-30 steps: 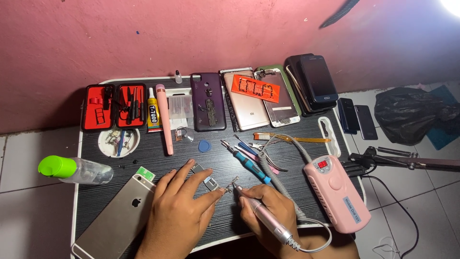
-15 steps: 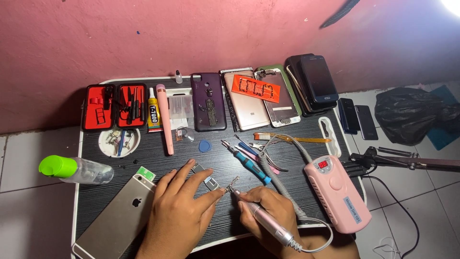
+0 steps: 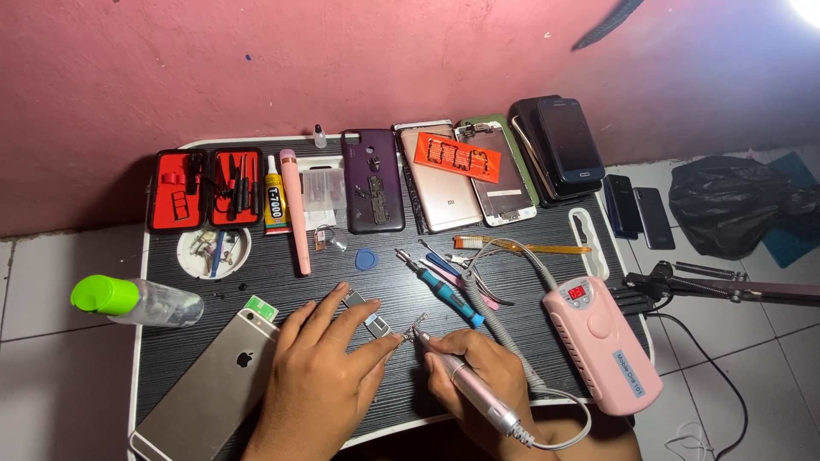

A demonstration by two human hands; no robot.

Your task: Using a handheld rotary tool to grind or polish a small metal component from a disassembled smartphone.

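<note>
over the last second almost nothing shifts on the black ridged tabletop (image 3: 171, 358): the pink rotary handpiece (image 3: 465, 388) is drawn a touch lower and more slanted in the right hand (image 3: 478, 380), and its bit end sits a little closer to the small metal part (image 3: 376, 324) than it did a second ago. the left hand (image 3: 320, 380) keeps its place. judging by that, the work on the part is in a steady, close stage rather than a change of tool.

the left hand lies palm down with fingers spread forward, the index and middle fingertips pressing on the small metal part and pinning it to the table. the right hand is closed around the handpiece in a pen-like grip, tip pointing up and left.

the small metal part lies between the two hands, under the left fingertips and just beside the tool's tip; whether the bit touches it cannot be told.

the handpiece cord runs to the pink control box (image 3: 602, 341) at the right. a gold phone (image 3: 209, 393) lies face down just left of the left wrist, and a blue-handled screwdriver (image 3: 440, 286) rests just beyond the right hand.
</note>
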